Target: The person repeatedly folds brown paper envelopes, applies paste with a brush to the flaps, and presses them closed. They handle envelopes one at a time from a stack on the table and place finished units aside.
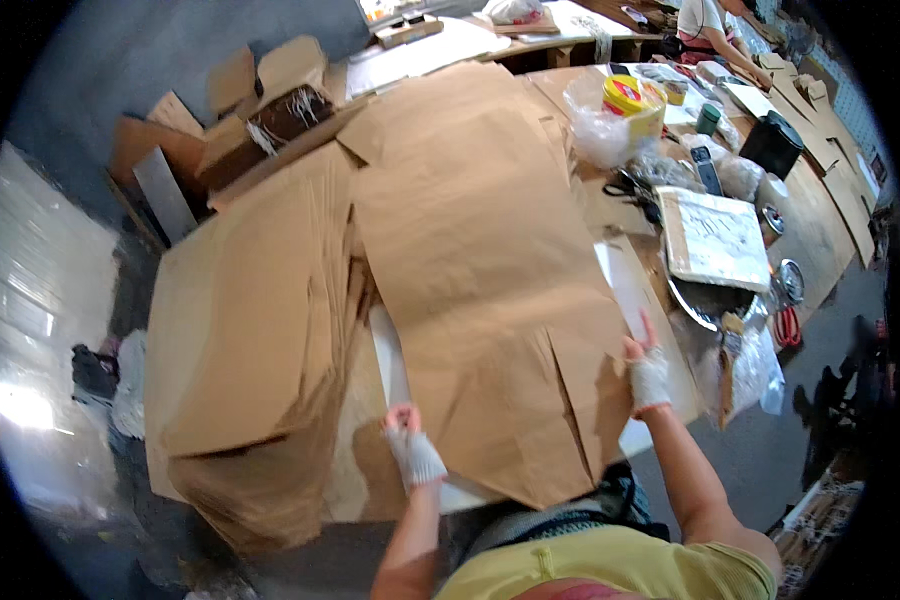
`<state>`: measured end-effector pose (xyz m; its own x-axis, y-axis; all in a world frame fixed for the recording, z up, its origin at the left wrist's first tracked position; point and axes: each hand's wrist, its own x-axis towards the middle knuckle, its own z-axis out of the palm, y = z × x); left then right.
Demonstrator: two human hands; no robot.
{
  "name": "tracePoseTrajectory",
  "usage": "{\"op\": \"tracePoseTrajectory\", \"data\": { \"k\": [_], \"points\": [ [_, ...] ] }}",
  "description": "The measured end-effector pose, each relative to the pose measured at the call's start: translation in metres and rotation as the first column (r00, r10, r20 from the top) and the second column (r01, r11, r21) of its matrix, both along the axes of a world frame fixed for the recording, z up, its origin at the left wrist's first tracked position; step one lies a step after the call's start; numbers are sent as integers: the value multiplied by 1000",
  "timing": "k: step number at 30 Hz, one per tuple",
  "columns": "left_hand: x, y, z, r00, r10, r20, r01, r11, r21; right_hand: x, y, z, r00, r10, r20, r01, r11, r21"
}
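A large brown kraft paper sheet [480, 250] lies lengthwise before me, with a slit and a pointed lower edge close to my body. White fingerless gloves cover both my hands. At the sheet's left edge, my left hand [410, 450] has curled fingers closed at the paper's margin. My right hand [648, 375] is beside the right edge, its index finger stretched out and its thumb close to the paper. A white sheet [392, 365] shows from under the brown one on both sides. To the left lies a thick stack of brown paper [250, 300], its layers sagging at the near end.
On the right side are a white-wrapped flat box [715, 235], a metal basin [705, 305], a brush [731, 340], a yellow tub [635, 100] and a black container [772, 145]. Cardboard boxes [290, 70] stand at the back left. Another person [710, 30] works at the far right.
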<state>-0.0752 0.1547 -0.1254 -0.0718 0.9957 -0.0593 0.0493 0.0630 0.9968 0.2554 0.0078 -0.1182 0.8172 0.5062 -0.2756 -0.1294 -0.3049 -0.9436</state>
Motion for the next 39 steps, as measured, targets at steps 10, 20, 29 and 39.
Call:
{"op": "tracePoseTrajectory", "data": {
  "k": [10,20,29,39],
  "points": [
    [-11,-65,29,445,35,-895,517,806,289,-29,-47,50,282,805,522,-220,584,-782],
    [22,-73,43,160,-494,-854,843,519,-143,-24,-24,44,28,947,320,-724,240,-647],
    [35,-107,30,148,-494,-857,917,394,-69,-78,-38,32,-170,847,504,-801,179,-571],
    [-25,-68,28,556,-534,-637,733,676,73,-29,-45,50,651,591,477,-620,776,-115]
  ]
}}
